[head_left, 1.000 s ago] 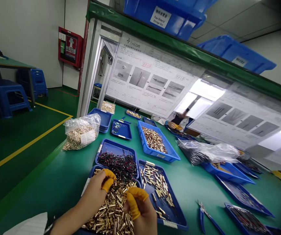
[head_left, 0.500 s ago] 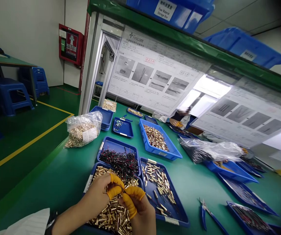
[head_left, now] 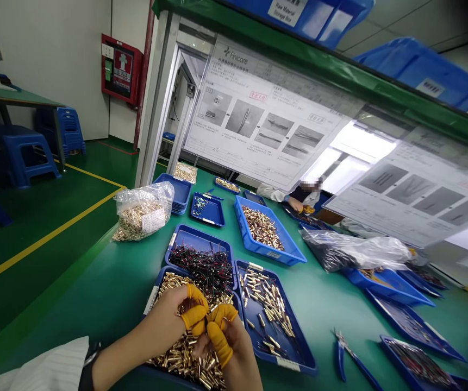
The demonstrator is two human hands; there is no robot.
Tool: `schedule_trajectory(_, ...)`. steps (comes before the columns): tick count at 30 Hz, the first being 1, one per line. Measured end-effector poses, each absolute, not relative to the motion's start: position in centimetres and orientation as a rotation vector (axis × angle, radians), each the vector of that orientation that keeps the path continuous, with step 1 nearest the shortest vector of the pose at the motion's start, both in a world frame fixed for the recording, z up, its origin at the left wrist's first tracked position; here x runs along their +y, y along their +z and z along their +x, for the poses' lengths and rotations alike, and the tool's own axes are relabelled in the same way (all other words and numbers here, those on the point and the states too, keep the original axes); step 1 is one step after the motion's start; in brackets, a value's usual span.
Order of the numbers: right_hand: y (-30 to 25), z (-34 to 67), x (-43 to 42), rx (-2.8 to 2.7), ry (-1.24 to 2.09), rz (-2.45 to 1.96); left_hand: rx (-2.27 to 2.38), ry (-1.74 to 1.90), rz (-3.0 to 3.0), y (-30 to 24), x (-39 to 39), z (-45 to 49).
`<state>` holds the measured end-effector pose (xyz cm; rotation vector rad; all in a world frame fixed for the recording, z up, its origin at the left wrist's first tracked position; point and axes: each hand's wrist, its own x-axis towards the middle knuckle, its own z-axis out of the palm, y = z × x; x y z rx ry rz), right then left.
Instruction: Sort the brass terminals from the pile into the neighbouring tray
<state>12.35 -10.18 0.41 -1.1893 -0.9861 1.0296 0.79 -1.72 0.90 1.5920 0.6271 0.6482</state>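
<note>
Holding left hand (head_left: 164,320) and right hand (head_left: 229,353) half-closed, fingertips (head_left: 195,309) meeting just above loose brass pins (head_left: 180,361), any held piece hidden.

The left hand (head_left: 167,320) and the right hand (head_left: 229,353) meet low in front of the person, held close together with their fingertips bunched toward each other. The left forearm (head_left: 123,353) reaches in from the lower left, angled up to the hand, with a white striped sleeve (head_left: 33,369) ending at a dark wristband (head_left: 89,373). The right forearm (head_left: 248,377) rises from the bottom edge, mostly out of view. Orange finger cots (head_left: 195,310) cover fingers on both hands; anything pinched between them is too small to tell.
</note>
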Motion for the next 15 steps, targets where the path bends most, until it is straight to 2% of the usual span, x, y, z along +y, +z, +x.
schedule_trajectory(9,-0.6,13.8,-9.9,-0.848,0.871,-1.454,0.869,0.521,1.966,1.4,1.8,-0.8)
schedule_trajectory(15,-0.5,13.4,-10.1,-0.866,0.762,-1.491,0.835,0.401,2.182,0.3,1.3,-0.9)
